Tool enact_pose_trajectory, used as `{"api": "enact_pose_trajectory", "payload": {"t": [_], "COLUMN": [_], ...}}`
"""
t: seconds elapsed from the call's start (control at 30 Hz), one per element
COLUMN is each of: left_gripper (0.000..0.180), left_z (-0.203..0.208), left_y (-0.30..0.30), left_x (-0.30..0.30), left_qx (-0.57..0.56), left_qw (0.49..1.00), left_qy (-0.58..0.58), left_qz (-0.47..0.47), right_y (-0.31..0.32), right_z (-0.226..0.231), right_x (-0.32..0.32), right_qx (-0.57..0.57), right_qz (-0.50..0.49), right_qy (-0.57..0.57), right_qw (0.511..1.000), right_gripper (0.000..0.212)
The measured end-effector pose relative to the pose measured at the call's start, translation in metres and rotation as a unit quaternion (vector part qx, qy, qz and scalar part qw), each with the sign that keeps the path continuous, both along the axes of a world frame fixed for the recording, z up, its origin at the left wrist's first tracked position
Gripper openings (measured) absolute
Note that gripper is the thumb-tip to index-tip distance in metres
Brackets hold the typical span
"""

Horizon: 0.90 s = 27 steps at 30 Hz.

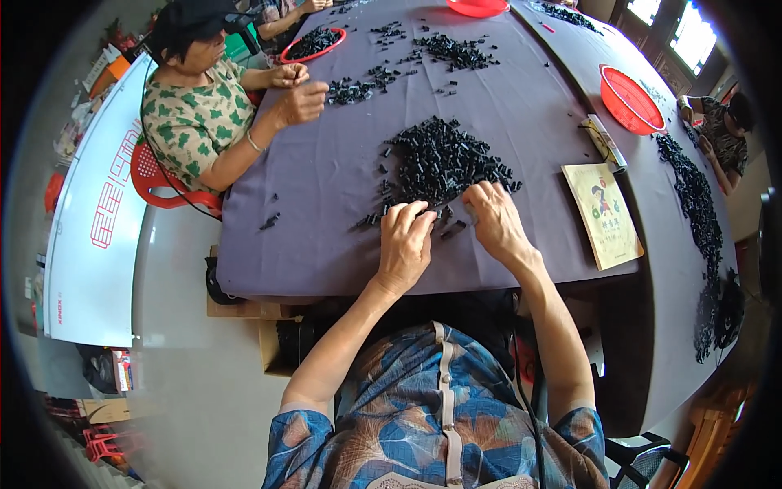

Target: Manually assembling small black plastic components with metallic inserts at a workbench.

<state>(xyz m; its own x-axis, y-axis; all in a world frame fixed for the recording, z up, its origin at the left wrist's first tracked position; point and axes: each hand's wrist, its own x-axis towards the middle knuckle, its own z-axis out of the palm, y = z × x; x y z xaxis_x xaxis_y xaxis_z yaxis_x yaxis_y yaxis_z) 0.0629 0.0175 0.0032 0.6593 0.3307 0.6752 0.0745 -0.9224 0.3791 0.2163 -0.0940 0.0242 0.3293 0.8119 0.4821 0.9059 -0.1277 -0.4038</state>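
A large heap of small black tube-like pieces (444,155) lies on the grey-purple tablecloth in front of me. At the heap's near left edge is my left hand (405,246), its fingers bent and pressed together; whatever is between the fingertips is too small to make out. My right hand (498,222) is at the near right edge, closed with its fingertips down by the pieces, and its grip is partly hidden. A few loose black pieces (453,230) lie on the cloth between the two hands.
A booklet (601,216) and a long box (604,143) lie to the right. Beyond them stands a red basket (631,99). A co-worker (199,114) handles pieces at left, near a red tray (314,44). Another long heap (692,204) runs along the right-hand table.
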Motion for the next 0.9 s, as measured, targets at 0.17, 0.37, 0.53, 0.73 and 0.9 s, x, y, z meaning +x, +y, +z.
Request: {"api": "enact_pose_trajectory", "payload": {"t": [0.17, 0.37, 0.53, 0.73, 0.9], "left_gripper": [0.021, 0.010, 0.010, 0.005, 0.010], "left_z": [0.013, 0.008, 0.009, -0.003, -0.003], "left_y": [-0.004, -0.014, -0.025, -0.029, -0.031], "left_x": [0.003, 0.015, 0.010, 0.014, 0.017], "left_qx": [-0.014, -0.311, -0.301, -0.430, -0.464], "left_qw": [0.999, 0.942, 0.946, 0.895, 0.877], "left_qy": [-0.037, -0.069, -0.007, 0.029, 0.066], "left_qz": [-0.017, -0.103, -0.121, -0.117, -0.106], "right_y": [-0.006, -0.011, -0.025, -0.029, -0.030], "right_z": [0.005, -0.008, -0.018, -0.027, -0.026], "right_x": [-0.017, -0.021, -0.022, -0.023, -0.030], "right_qx": [0.073, 0.057, 0.077, 0.111, 0.132], "right_qz": [0.092, 0.076, 0.061, 0.054, 0.015], "right_qy": [0.214, 0.363, 0.515, 0.539, 0.512], "right_qw": [0.970, 0.927, 0.852, 0.833, 0.849], "right_gripper": [0.031, 0.015, 0.014, 0.015, 0.016]}}
